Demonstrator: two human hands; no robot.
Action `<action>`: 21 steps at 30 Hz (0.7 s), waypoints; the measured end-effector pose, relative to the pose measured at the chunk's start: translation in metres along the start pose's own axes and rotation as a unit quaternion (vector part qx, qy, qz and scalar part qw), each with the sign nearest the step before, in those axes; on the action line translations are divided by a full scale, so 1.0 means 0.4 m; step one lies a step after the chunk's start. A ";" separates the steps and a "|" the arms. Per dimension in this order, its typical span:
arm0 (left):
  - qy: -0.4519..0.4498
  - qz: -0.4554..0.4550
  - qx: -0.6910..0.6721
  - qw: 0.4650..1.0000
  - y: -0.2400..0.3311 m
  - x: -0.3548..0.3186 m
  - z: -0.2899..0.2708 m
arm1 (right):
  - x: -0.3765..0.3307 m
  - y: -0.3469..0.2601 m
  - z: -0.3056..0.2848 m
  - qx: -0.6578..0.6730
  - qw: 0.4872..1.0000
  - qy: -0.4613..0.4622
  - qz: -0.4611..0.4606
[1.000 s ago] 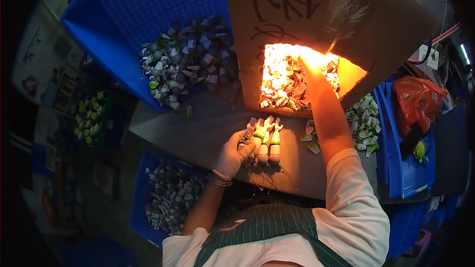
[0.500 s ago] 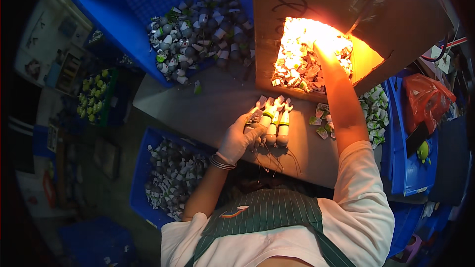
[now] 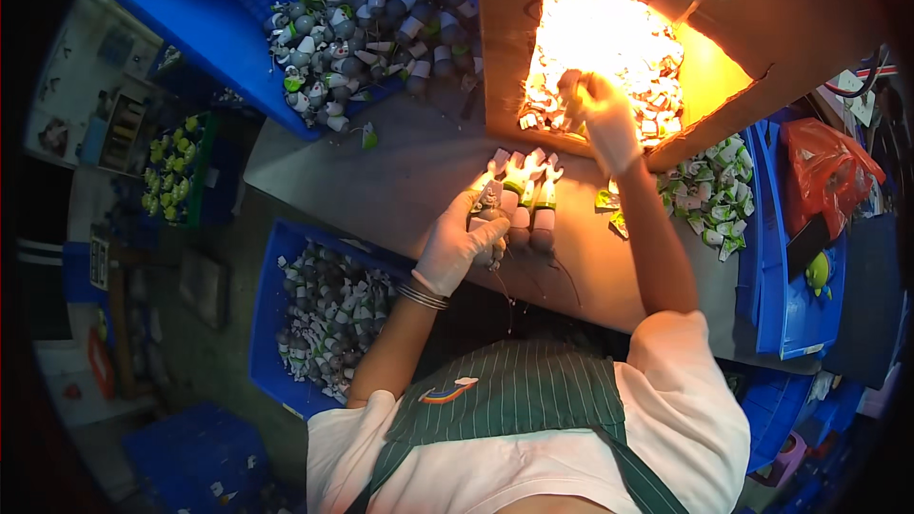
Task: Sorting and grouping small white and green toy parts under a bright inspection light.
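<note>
My left hand, in a white glove, grips a small grey-and-white toy figure at the end of a short row of like figures lying on the grey table. My right hand, also gloved, reaches into the brightly lit opening of a cardboard box and closes on small white-and-red pieces heaped inside; what exactly its fingers pinch is washed out by the light.
A large blue bin at upper left holds several grey-and-white toy parts. Another blue bin of similar parts sits lower left. Green-and-white pieces lie right of the box, beside blue bins and a red bag.
My right hand has drawn back a little from deep in the lit box toward its front and closed on pieces. My left hand stays on the row of figures.
</note>
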State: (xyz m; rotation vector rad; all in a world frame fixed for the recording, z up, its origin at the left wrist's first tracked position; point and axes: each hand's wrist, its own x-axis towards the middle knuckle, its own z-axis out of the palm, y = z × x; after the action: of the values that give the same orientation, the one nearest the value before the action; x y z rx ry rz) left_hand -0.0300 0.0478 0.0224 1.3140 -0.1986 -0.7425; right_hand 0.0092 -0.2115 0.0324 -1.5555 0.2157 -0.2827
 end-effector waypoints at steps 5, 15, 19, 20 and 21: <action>-0.046 -0.027 0.001 0.999 -0.017 0.044 0.028 | -0.205 -0.038 0.083 0.168 0.976 -0.120 0.072; 0.005 0.007 0.178 0.984 -0.017 0.049 0.069 | -0.231 -0.003 0.063 0.104 0.987 -0.087 0.087; 0.037 0.122 0.255 0.959 -0.048 0.070 0.064 | -0.233 0.026 0.083 0.131 0.985 -0.054 0.101; 0.045 0.124 0.276 0.952 -0.047 0.072 0.069 | -0.231 0.044 0.092 0.182 0.981 -0.026 0.064; 0.043 0.123 0.277 0.952 -0.044 0.070 0.080 | -0.229 0.059 0.100 0.231 0.973 0.002 0.025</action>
State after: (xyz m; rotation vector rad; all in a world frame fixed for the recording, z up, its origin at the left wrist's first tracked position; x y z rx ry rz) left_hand -0.0326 0.0044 0.0073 1.8083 -0.5191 -0.4250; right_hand -0.0643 -0.1448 0.0051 -1.0859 0.1774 -0.2737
